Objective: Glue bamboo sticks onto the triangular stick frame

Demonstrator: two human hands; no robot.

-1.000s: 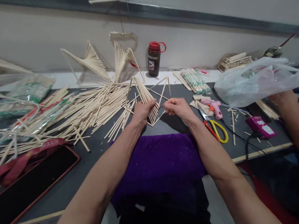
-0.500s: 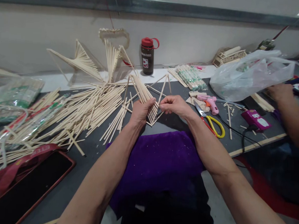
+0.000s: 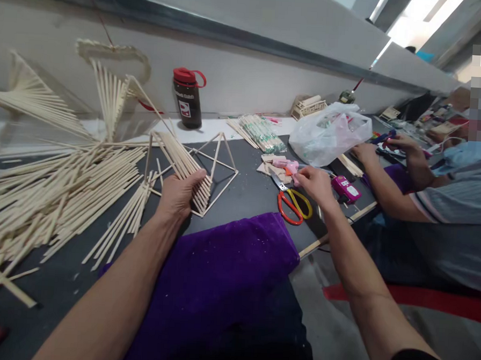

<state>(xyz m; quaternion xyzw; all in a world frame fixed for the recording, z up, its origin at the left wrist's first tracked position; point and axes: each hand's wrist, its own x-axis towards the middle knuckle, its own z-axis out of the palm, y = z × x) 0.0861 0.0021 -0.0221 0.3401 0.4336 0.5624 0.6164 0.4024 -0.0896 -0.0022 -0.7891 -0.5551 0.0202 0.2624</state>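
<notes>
My left hand [image 3: 179, 195] is closed around a stick structure [image 3: 190, 169], a slanted row of thin wooden sticks joined to an open frame of sticks. Its thumb lies across the row. Out to the right, my right hand [image 3: 315, 184] has its fingers closed on the handle of a pink glue gun [image 3: 290, 167], whose nozzle rests over a piece of cardboard. Scissors [image 3: 291, 204] with red and yellow handles lie just below the glue gun. Loose wooden sticks [image 3: 74, 193] are piled left of my left hand.
A purple cloth [image 3: 220, 265] covers my lap up to the table edge. Behind stand a dark bottle [image 3: 188, 99] with a red lid, packed sticks [image 3: 263, 133] and a plastic bag [image 3: 331, 134]. A magenta box [image 3: 346, 189] lies to the right, near another person's arm [image 3: 389, 188].
My right hand has left the stick structure and moved right to take the glue gun's handle. My left hand still holds the structure. The view has turned right, showing the co-worker.
</notes>
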